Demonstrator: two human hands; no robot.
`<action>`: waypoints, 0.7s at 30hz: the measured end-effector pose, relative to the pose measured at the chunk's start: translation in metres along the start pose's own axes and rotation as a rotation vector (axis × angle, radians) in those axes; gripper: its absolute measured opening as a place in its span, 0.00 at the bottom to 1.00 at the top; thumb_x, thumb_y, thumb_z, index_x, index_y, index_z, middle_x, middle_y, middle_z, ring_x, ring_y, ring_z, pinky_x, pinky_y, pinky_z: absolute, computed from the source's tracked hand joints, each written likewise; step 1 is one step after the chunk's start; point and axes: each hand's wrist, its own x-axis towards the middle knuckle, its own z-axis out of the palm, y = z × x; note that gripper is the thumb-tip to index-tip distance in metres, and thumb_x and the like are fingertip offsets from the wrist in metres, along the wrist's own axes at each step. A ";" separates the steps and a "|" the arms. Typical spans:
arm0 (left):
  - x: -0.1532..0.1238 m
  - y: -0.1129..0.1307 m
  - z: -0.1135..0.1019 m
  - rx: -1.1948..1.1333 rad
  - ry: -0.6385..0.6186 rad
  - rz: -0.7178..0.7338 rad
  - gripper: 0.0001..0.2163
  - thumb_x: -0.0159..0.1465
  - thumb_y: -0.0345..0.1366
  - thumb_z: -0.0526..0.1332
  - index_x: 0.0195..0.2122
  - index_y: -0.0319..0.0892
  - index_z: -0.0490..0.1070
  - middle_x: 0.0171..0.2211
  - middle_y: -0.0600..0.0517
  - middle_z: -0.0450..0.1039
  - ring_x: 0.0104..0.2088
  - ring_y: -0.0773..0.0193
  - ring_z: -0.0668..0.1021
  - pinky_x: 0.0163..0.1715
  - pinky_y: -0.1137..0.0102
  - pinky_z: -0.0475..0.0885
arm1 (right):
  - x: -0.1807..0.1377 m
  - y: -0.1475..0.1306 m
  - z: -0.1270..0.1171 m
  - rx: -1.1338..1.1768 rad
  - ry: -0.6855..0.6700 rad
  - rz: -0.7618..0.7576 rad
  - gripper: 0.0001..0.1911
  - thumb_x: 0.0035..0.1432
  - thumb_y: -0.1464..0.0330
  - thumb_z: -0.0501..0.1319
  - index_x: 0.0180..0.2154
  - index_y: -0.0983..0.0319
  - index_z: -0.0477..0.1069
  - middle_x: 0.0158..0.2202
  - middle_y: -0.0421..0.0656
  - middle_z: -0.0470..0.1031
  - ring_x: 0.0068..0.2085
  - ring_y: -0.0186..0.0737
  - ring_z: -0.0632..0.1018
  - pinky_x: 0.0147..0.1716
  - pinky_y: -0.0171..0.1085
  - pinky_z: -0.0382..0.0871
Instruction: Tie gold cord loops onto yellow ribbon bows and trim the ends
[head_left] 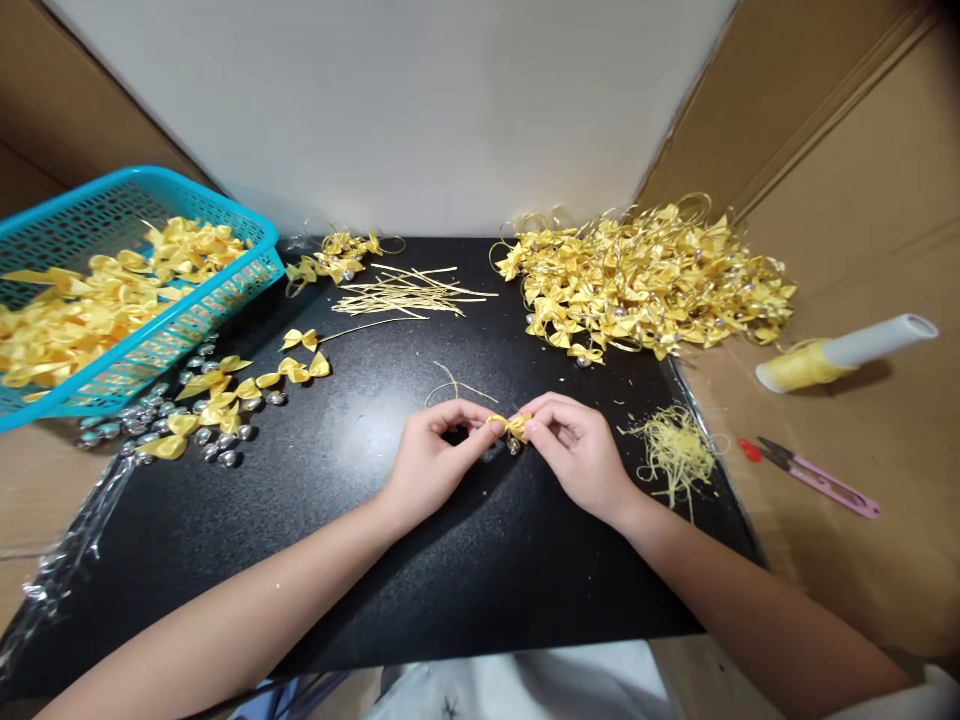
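Between my two hands is a small yellow ribbon bow (516,426), held just above the black table. My left hand (448,450) pinches its left loop between thumb and fingers. The right loop is gripped the same way by my right hand (574,445). A silver jingle bell (514,446) hangs at the middle of the bow. Behind my left fingers a thin gold cord (450,384) curls upward; whether it joins the bow is hidden by my fingers.
On the left, a blue basket (259,240) holds yellow bows, with loose bells (225,440) below it. Cut cords (409,292) lie at the back. Finished-looking bows (652,280) are heaped back right. Thread scraps (679,450), pink snips (825,480) and a white tube (877,342) are at right.
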 end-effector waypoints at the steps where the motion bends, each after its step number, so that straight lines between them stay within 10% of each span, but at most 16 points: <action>1: 0.000 -0.001 0.000 -0.006 0.016 -0.005 0.07 0.58 0.38 0.66 0.29 0.39 0.77 0.26 0.51 0.77 0.27 0.66 0.74 0.29 0.71 0.68 | -0.001 -0.001 0.000 -0.019 -0.002 -0.018 0.12 0.59 0.71 0.59 0.22 0.60 0.69 0.34 0.44 0.75 0.36 0.38 0.77 0.37 0.38 0.72; 21: -0.003 -0.004 0.002 -0.067 0.050 0.030 0.04 0.56 0.33 0.69 0.28 0.40 0.76 0.25 0.54 0.75 0.27 0.68 0.73 0.29 0.73 0.66 | -0.004 -0.007 0.003 -0.043 -0.032 -0.073 0.12 0.53 0.77 0.59 0.20 0.61 0.65 0.39 0.45 0.74 0.42 0.40 0.77 0.43 0.40 0.71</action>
